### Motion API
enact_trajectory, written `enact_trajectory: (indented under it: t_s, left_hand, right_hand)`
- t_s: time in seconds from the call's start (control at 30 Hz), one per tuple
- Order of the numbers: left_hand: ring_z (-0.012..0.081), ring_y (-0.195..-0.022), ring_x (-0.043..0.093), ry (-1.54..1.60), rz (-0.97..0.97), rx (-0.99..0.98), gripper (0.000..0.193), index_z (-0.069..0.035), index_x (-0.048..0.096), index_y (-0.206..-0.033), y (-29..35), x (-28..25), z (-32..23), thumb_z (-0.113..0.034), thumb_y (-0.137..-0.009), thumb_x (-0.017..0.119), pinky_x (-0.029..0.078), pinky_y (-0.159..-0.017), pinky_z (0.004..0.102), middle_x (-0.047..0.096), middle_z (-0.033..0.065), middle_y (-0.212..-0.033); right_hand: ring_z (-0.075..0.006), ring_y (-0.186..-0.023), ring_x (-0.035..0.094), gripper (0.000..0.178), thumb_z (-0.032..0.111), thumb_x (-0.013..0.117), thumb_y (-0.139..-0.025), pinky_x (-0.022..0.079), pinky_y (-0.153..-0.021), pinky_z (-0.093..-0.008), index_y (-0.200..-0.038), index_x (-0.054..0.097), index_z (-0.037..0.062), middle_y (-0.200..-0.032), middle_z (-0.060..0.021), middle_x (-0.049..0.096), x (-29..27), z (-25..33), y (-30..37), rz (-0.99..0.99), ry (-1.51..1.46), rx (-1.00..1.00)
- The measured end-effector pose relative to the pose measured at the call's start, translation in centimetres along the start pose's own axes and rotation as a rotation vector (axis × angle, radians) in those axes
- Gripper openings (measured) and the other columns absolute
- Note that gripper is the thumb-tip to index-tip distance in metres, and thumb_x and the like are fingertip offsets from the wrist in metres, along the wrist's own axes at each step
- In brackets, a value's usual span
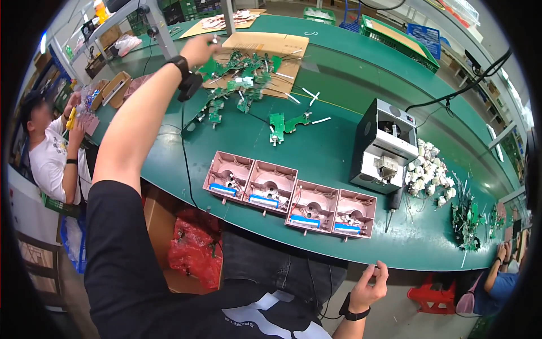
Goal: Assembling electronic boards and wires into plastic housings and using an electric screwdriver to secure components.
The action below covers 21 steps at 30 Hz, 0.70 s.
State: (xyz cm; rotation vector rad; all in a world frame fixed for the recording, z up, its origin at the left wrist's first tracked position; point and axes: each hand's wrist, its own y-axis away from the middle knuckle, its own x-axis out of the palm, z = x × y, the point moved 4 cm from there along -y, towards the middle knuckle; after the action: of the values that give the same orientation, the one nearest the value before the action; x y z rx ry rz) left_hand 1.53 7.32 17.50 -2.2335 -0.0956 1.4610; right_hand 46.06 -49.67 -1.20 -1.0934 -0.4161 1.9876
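My left hand (200, 52) reaches out at the far left over a heap of green circuit boards (244, 82) on a sheet of brown cardboard (237, 40). Its fingers are closed round something small and pale that I cannot make out. Just below the table's front edge, my right hand (368, 288) is raised with thumb and fingertips pinched together; what they hold, if anything, is too small to name. Between the hands stand several pink plastic housings (271, 181) in a row, each with a blue cylindrical battery (264, 201). Two loose circuit boards (278, 127) lie beyond them.
A black and silver machine (389, 141) stands right of the housings, with an electric screwdriver (394, 204) beside it. White parts (430, 169) and more boards (466, 217) lie farther right. A box with a red bag (195, 248) sits below the table. Co-workers sit at both sides.
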Motion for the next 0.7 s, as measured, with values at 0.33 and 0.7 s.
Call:
enact_trajectory:
  t_s: [0.33,0.7]
  left_hand:
    - [0.0209,-0.087,0.073,-0.141,0.436,-0.210,0.024,-0.005,0.071,-0.096,10.3,1.6,0.0,-0.027,-0.087,0.078,0.056,-0.078,0.0392,0.076,0.0152,-0.090]
    - [0.0214,-0.080,0.073,0.408,0.061,-0.399,0.027,-0.004,0.071,-0.090,11.1,-0.2,10.7,-0.022,-0.079,0.087,0.059,-0.076,0.0348,0.076,0.0106,-0.090]
  right_hand:
    - [-0.0141,-0.055,0.053,0.020,-0.002,0.065,-0.095,0.043,-0.054,-0.0288,-0.115,0.065,-0.0043,-0.065,-0.0054,0.058,-0.4,-1.4,-0.3,0.001,0.028,-0.001]
    - [-0.0147,-0.055,0.052,0.019,-0.002,0.064,-0.096,0.044,-0.055,-0.0293,-0.115,0.065,-0.0045,-0.064,-0.0057,0.057,2.1,1.0,-1.7,0.071,-0.035,-0.053]
